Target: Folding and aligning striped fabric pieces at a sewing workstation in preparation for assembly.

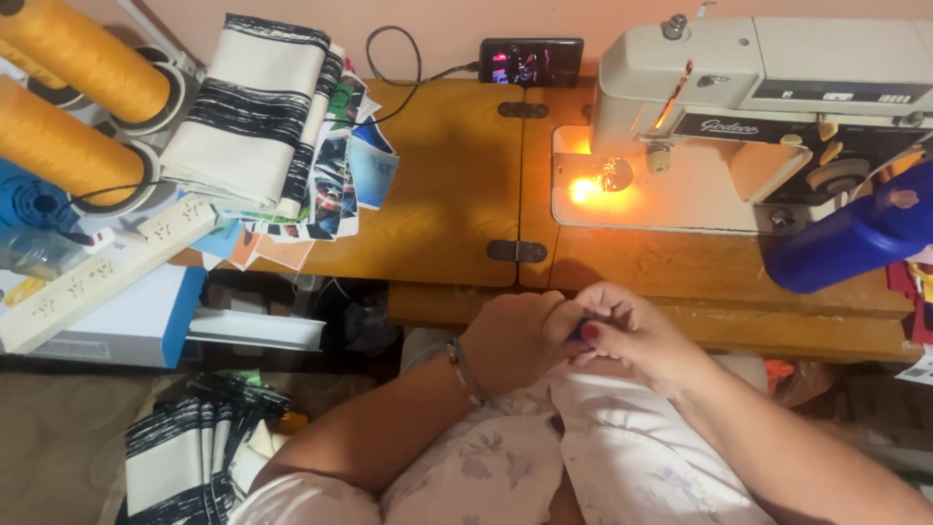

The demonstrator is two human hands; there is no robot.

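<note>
A worn wooden sewing table carries a cream sewing machine, its lamp glowing. At its front edge, the left hand and right hand pinch closed around a small blue object, mostly hidden, perhaps a tool.

Small blue item, mostly hidden, pinched between fingertips at wooden table edge.

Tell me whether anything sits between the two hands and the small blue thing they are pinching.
Nothing visible does. The left hand and right hand meet directly on the small blue thing, fingers closed around it in front of the wooden table edge. Most of it is hidden by the fingers themselves.
</note>
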